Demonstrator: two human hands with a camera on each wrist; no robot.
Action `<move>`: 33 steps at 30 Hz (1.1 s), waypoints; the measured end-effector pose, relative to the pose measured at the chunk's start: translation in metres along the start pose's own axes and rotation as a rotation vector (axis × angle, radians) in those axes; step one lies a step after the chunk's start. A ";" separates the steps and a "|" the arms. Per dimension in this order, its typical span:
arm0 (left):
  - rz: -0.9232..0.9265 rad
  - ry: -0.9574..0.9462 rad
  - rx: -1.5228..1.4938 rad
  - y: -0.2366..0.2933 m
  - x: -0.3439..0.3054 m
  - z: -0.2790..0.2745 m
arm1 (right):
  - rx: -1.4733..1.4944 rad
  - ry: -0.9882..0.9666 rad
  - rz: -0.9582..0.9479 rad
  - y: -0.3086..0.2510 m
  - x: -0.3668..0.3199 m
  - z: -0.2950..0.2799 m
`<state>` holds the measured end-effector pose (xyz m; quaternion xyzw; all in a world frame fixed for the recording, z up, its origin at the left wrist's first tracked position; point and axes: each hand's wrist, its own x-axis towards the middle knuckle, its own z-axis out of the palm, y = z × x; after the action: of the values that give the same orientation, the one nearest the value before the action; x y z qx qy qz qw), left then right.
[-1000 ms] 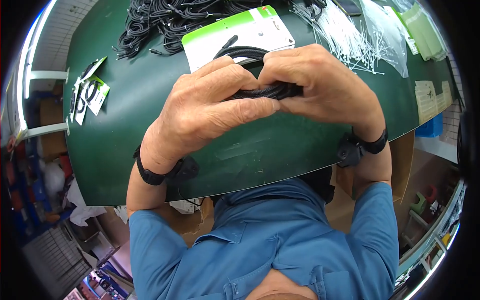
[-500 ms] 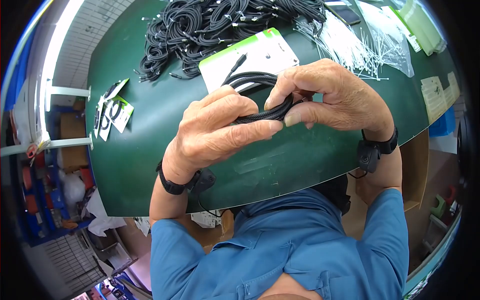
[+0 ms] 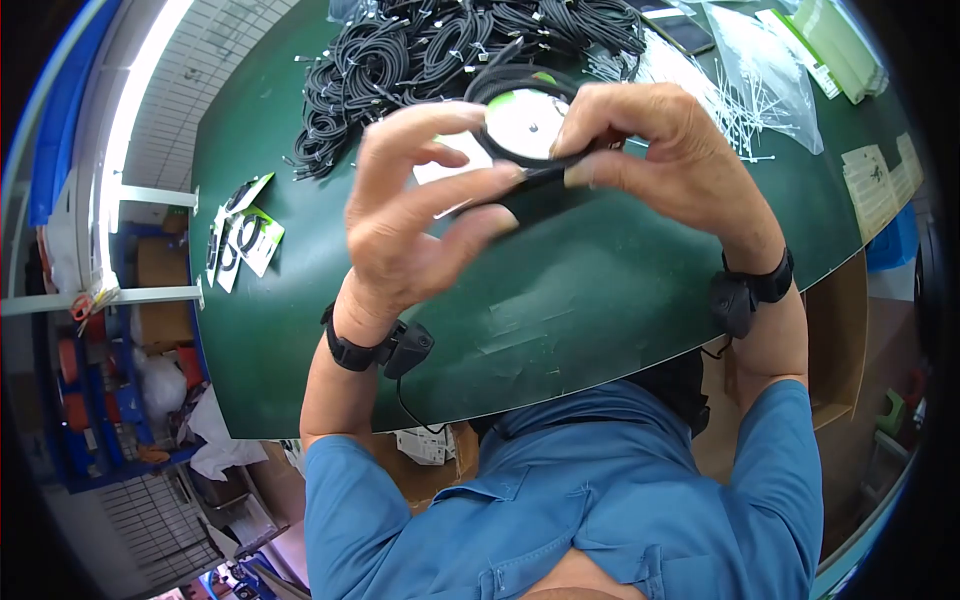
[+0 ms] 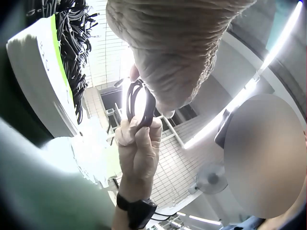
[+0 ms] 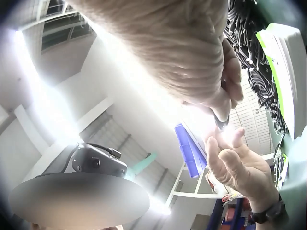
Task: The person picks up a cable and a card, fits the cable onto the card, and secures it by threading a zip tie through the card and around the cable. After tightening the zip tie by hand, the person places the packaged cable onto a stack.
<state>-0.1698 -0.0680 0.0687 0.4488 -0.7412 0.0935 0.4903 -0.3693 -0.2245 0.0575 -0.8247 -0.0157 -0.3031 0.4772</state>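
Observation:
A coiled black braided cable (image 3: 545, 176) is held up over the table, with part of it blurred. My right hand (image 3: 670, 150) pinches its near right side between thumb and fingers. In the left wrist view the coil (image 4: 149, 104) stands as a ring above that right hand (image 4: 139, 153). My left hand (image 3: 400, 215) is spread at the coil's left side, thumb apart and one fingertip right at the strands. Behind the coil lies a stack of white and green cards (image 3: 530, 118), partly seen through the ring.
A heap of black cables (image 3: 390, 60) lies at the back of the green table (image 3: 330, 230). White cable ties (image 3: 715, 100) and a clear plastic bag (image 3: 770, 80) are at the back right. Several small carded items (image 3: 250, 240) lie left. A phone (image 3: 680, 28) rests at the back.
My left hand has loosened from the coil and spread its fingers. The coil has tilted up and its ring shows more openly, while my right hand keeps its pinch.

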 end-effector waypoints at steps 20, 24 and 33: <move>-0.482 -0.667 0.377 -0.052 -0.018 0.001 | -0.379 0.177 -0.137 0.027 0.000 0.001; -0.527 -0.671 0.295 -0.053 -0.017 -0.003 | -0.372 0.185 -0.207 0.029 0.002 0.005; -0.582 -0.568 0.241 -0.053 -0.022 -0.007 | -0.198 0.274 -0.047 0.025 0.002 0.007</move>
<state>-0.1229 -0.0817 0.0379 0.7015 -0.6730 -0.0900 0.2166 -0.3566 -0.2326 0.0362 -0.8180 0.0599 -0.4238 0.3843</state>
